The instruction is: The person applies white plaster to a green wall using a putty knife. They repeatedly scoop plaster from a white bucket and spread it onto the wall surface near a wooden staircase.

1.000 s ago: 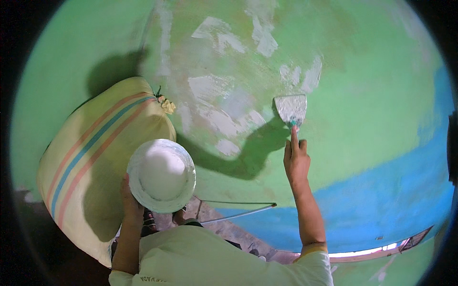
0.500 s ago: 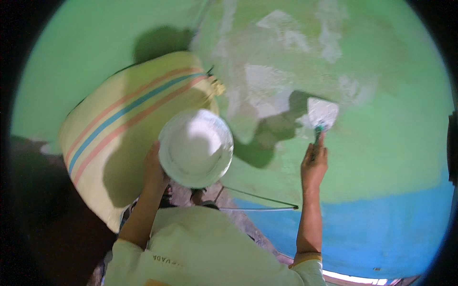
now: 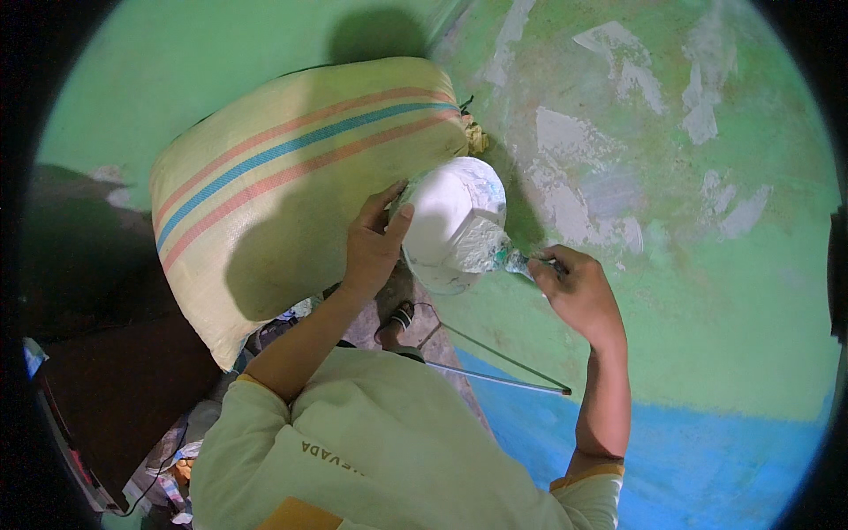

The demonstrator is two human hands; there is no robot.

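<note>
My left hand point(image 3: 375, 243) grips a round white tub point(image 3: 449, 281) by its left side, the thumb over the rim. Smooth white paste point(image 3: 437, 208) lies inside it. My right hand point(image 3: 579, 287) is closed round the green handle of a putty knife point(image 3: 480, 246). The wide blade, coated in white paste, is over the tub's right side, inside the rim. To the right stands a green wall point(image 3: 689, 300) with rough white patches point(image 3: 565, 141) of filler on its upper part.
A big cream woven sack point(image 3: 300, 150) with pink and blue stripes, tied at one end, bulges just left of the tub. A thin pale rod point(image 3: 503, 380) slants near the wall's blue lower band point(image 3: 689, 450). Dark furniture point(image 3: 124, 397) and clutter point(image 3: 181, 459) are at lower left.
The putty knife has come away from the wall, down and left into the tub. My left hand has raised the tub to the right and tilted it. The view has shifted too.
</note>
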